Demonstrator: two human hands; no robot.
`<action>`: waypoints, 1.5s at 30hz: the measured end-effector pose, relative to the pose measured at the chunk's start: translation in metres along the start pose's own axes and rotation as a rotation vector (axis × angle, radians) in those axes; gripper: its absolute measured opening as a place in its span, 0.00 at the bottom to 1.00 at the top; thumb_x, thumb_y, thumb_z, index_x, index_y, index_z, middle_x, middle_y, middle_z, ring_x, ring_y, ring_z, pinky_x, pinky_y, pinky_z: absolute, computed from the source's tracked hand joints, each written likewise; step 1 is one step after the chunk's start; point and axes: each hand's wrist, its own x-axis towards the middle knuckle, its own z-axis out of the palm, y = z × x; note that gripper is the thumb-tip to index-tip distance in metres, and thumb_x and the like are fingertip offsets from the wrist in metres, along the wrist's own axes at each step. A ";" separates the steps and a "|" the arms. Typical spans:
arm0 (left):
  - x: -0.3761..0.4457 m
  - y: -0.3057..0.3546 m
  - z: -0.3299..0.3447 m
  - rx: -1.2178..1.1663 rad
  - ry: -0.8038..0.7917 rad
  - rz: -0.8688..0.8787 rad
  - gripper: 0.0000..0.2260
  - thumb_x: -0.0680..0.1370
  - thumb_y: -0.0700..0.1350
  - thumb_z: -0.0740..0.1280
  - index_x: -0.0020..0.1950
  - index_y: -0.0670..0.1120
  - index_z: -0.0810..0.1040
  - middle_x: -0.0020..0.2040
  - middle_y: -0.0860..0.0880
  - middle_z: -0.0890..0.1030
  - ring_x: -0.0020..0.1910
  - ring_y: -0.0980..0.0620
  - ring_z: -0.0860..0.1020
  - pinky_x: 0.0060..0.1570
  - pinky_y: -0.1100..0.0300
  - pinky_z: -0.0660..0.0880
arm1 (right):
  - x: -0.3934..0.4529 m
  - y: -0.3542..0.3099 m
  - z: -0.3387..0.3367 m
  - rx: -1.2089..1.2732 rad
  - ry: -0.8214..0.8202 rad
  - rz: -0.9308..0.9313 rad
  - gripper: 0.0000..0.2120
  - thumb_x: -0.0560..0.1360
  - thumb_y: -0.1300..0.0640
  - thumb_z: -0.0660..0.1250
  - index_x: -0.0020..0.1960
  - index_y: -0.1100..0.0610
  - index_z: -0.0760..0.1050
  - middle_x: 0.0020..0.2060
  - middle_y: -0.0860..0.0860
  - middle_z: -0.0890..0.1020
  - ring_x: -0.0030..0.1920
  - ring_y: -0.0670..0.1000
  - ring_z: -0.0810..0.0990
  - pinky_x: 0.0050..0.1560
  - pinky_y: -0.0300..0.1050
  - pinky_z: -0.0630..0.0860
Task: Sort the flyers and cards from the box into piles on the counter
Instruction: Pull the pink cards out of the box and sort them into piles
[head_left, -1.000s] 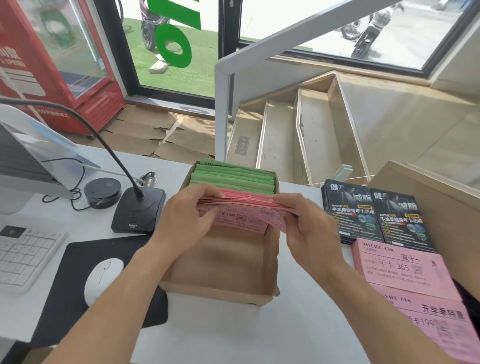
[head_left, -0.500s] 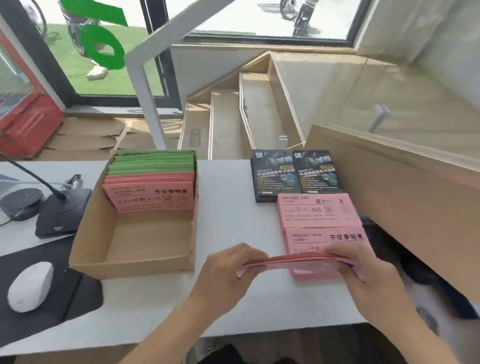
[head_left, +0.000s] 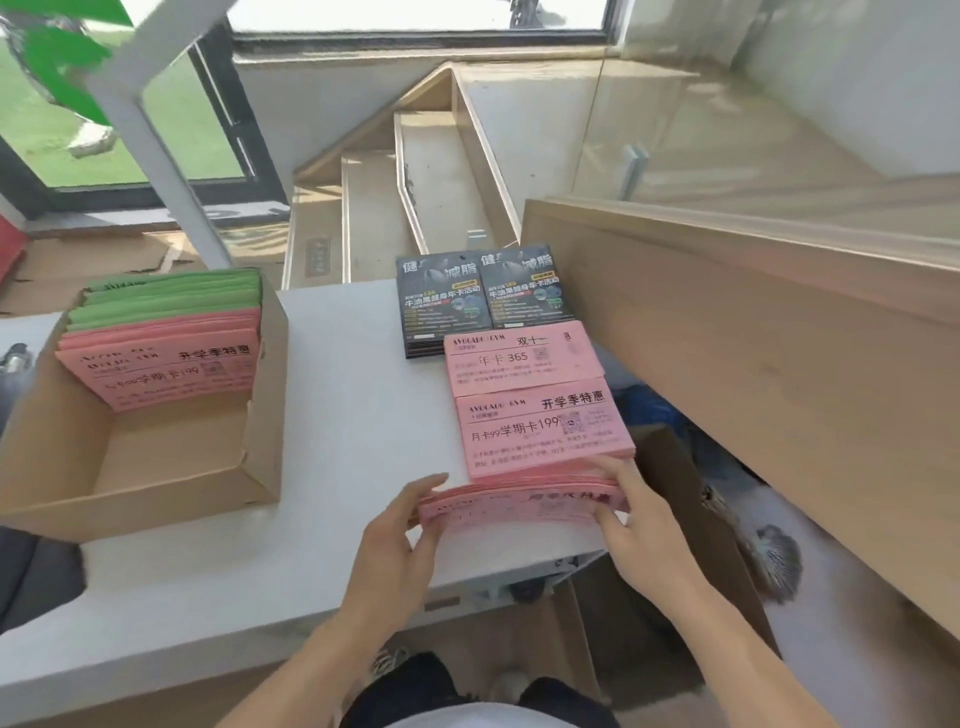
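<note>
**Thin pink slips, held by both short ends**

The left hand (head_left: 395, 540) and right hand (head_left: 644, 530) pinch a bundle of pink slips (head_left: 519, 506) at the near right of the counter (head_left: 337, 415), just before the matching pink pile (head_left: 543, 434). Light, floppy and slick, it probably fans unless squeezed at both ends. More wait in the box (head_left: 260, 431) at left.

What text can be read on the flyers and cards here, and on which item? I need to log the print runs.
"双十一", "年卡 365": upper pink card pile.
"开学季特惠", "月卡99学期卡199": lower pink card pile.
"开学季特惠", "学期卡199": front pink card in the brown cardboard box.
"减脂", "牛油果健身年卡活动": black flyers.
Pink bundle held in both hands: too blurred.
Fine print everywhere: too small.
</note>
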 end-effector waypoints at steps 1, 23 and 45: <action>-0.004 0.002 0.002 -0.004 0.010 -0.028 0.20 0.82 0.43 0.66 0.66 0.66 0.72 0.55 0.65 0.82 0.55 0.58 0.81 0.54 0.66 0.77 | 0.000 0.002 0.001 0.024 0.007 0.023 0.28 0.81 0.62 0.65 0.66 0.30 0.66 0.63 0.29 0.72 0.62 0.27 0.68 0.54 0.23 0.68; -0.026 0.015 0.058 0.488 -0.155 -0.068 0.60 0.67 0.61 0.78 0.79 0.58 0.32 0.72 0.57 0.66 0.69 0.56 0.61 0.68 0.60 0.61 | -0.017 0.043 0.000 -0.403 0.011 0.152 0.30 0.73 0.48 0.75 0.70 0.41 0.66 0.72 0.41 0.61 0.71 0.43 0.61 0.67 0.44 0.70; -0.014 0.020 0.058 0.275 -0.096 -0.088 0.49 0.69 0.54 0.78 0.80 0.61 0.48 0.69 0.61 0.67 0.62 0.67 0.61 0.67 0.64 0.61 | 0.002 0.042 -0.010 -0.623 -0.076 0.054 0.29 0.72 0.47 0.74 0.70 0.43 0.68 0.75 0.44 0.64 0.76 0.50 0.56 0.71 0.52 0.68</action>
